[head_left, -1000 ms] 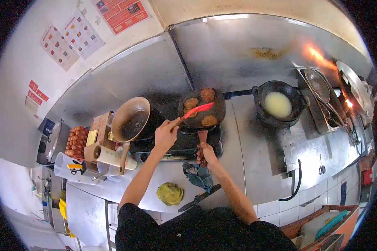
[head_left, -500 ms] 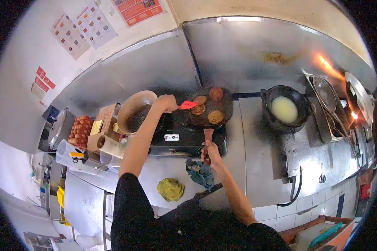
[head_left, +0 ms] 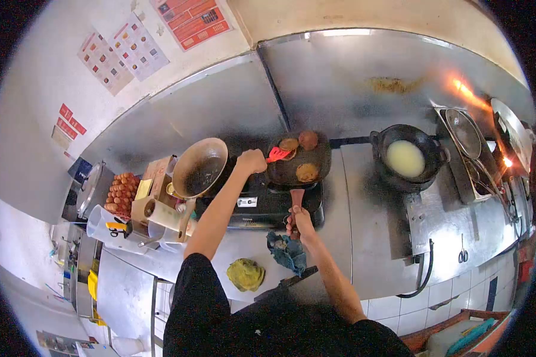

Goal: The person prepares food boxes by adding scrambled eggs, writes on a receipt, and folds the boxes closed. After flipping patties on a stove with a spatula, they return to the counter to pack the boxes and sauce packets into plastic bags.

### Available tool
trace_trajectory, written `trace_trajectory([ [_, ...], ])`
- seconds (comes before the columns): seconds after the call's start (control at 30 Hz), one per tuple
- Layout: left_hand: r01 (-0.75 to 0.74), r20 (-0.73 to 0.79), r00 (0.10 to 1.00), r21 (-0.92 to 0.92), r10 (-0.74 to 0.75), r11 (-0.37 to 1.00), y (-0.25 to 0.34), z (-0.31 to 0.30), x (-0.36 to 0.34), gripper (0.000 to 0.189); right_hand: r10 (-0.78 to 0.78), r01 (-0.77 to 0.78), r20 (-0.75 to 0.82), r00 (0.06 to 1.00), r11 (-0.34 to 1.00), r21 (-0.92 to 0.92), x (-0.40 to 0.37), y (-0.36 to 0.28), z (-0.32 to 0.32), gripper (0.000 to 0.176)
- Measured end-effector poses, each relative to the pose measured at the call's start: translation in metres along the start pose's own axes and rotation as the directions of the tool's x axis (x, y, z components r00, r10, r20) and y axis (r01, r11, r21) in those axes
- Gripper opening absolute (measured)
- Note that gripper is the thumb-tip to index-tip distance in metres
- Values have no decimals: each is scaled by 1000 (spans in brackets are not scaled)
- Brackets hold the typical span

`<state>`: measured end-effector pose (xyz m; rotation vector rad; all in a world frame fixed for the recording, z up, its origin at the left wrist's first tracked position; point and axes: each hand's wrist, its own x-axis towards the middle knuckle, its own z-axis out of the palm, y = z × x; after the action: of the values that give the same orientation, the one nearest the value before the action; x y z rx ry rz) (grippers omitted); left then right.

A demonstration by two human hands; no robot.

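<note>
My left hand (head_left: pixel 252 162) is closed around a red slotted spatula (head_left: pixel 278 154), its blade at the left side of a dark grill pan (head_left: pixel 320 159). The blade partly covers a browned patty, and another browned patty (head_left: pixel 288 144) lies just above it. A darker round patty (head_left: pixel 308 140) sits at the pan's top, and a lighter one (head_left: pixel 307 172) near its front. Fingers of my right hand (head_left: pixel 301 222) wrap the pan's brownish handle (head_left: pixel 296 197). Under the pan is a black gas stove (head_left: pixel 268 221).
Left of the pan stands a wide pan (head_left: pixel 200 160), then a cardboard box and eggs (head_left: pixel 121 193). A blue cloth (head_left: pixel 287 253) and a yellow-green cloth (head_left: pixel 246 274) lie in front. At right are a black wok (head_left: pixel 406 158) with pale liquid and flames (head_left: pixel 506 161).
The spatula blade has moved right, further over the lower left patty, and my left hand moved with it. My right hand stays on the pan handle. The view has shifted slightly.
</note>
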<state>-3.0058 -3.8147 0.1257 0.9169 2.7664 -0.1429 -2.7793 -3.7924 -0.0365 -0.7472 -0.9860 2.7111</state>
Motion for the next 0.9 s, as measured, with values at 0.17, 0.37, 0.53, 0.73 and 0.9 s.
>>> trace_trajectory([
  [0.17,10,-43,999,-74,-13,997,6,8,4,38,8,-8,24,1000,1000,4,0,0,-1,31],
  [0.37,-33,144,987,-270,74,962,-5,48,41,38,11,-11,14,1000,1000,21,-3,-1,-2,33],
  [0.53,-15,2,1000,-586,20,810,-27,58,24,29,-10,10,6,1000,1000,11,-2,-2,-6,36],
  [0.73,-357,-560,784,-54,267,933,-31,24,-23,27,35,-36,-33,999,999,-30,-3,-6,-3,40],
  [0.9,-472,-595,648,177,476,864,-24,19,-50,32,5,-5,4,1000,1000,-12,-1,-2,-10,34],
])
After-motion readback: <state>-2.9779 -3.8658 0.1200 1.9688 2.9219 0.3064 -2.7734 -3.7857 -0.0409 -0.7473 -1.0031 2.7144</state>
